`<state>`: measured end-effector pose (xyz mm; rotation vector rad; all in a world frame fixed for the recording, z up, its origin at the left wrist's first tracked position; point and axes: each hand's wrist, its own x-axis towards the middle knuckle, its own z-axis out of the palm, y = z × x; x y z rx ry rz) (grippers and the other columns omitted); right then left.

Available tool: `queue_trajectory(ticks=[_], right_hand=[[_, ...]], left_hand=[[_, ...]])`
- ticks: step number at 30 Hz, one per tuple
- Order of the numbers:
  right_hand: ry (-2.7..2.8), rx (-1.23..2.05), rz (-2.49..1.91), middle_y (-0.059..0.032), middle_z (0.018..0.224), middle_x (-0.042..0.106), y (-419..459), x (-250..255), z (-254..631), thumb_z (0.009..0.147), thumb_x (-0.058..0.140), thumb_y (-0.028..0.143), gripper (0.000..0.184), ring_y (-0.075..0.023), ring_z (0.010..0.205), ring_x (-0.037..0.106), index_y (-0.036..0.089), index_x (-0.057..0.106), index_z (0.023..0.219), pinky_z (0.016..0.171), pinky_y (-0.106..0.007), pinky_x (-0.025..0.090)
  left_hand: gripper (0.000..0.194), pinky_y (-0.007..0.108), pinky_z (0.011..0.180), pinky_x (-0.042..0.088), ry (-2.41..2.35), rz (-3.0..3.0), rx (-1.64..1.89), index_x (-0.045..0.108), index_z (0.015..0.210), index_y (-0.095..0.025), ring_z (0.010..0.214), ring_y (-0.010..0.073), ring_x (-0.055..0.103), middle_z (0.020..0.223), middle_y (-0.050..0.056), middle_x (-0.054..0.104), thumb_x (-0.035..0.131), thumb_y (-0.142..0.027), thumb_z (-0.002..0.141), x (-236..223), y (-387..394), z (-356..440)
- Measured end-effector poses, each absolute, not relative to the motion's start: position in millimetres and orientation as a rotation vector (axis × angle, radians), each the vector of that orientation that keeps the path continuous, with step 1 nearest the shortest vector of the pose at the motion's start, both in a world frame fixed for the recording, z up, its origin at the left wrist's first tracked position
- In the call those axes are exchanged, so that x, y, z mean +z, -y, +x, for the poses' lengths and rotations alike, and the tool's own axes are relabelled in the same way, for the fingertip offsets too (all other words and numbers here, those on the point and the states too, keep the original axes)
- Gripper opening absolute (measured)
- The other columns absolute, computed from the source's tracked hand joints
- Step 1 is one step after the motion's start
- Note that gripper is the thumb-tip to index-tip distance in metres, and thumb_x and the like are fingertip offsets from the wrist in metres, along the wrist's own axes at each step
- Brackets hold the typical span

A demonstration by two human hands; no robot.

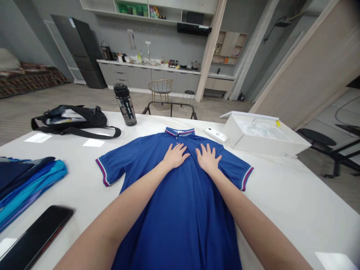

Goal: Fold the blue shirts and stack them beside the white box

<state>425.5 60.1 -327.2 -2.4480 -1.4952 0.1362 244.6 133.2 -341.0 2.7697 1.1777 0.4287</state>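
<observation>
A blue short-sleeved polo shirt [180, 217] lies front side up on the white table, its collar at the far end and both sleeves spread outward. Red and white stripes trim the collar and the cuffs. My left hand [174, 156] rests flat on the chest just left of the button placket, fingers apart. On the other side of the placket, my right hand [208, 159] lies with its fingers spread on the cloth. Some creases run down the shirt's middle between my forearms. The hem is out of view at the bottom.
Folded clothes [30, 187] and a black phone [39, 236] lie at the left. Beyond them are a black bag [75, 118] and a water bottle [125, 105]. A white remote-like device [215, 135] sits beside an open white box [261, 137] on the table [284, 210].
</observation>
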Motion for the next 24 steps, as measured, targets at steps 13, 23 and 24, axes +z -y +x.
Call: queue_trajectory(ticks=[13, 23, 24], right_hand=[[1.389, 0.178, -2.665, -0.0096, 0.167, 0.021, 26.9, -336.8, 558.6, 0.098, 0.017, 0.065, 0.075, -0.0347, 0.153, 0.017, 0.023, 0.028, 0.160, 0.119, -0.064, 0.007], [1.664, -0.003, -2.554, -0.0051, 0.165, 0.026, 12.7, -334.5, 594.5, 0.101, 0.022, 0.064, 0.067, -0.0287, 0.152, 0.022, 0.029, 0.034, 0.157, 0.121, -0.061, 0.011], [1.660, -0.067, -2.517, -0.0063, 0.164, 0.029, 14.6, -329.7, 590.5, 0.102, 0.024, 0.060, 0.064, -0.0289, 0.152, 0.022, 0.027, 0.036, 0.156, 0.121, -0.061, 0.011]], left_hand=[[0.071, 0.060, 0.122, 0.011, -1.434, 2.592, 0.249, 0.029, 0.158, -0.031, 0.154, 0.0282, 0.019, 0.166, 0.007, 0.024, 0.019, -0.068, 0.098, -343.6, -93.9, 228.1], [0.067, 0.059, 0.122, 0.012, -1.473, 2.628, 0.337, 0.028, 0.158, -0.031, 0.153, 0.0293, 0.021, 0.166, 0.007, 0.025, 0.024, -0.063, 0.100, -340.3, -89.0, 231.9], [0.065, 0.058, 0.123, 0.012, -1.475, 2.653, 0.397, 0.028, 0.159, -0.030, 0.153, 0.0285, 0.021, 0.166, 0.007, 0.024, 0.026, -0.060, 0.101, -336.7, -83.7, 231.9]])
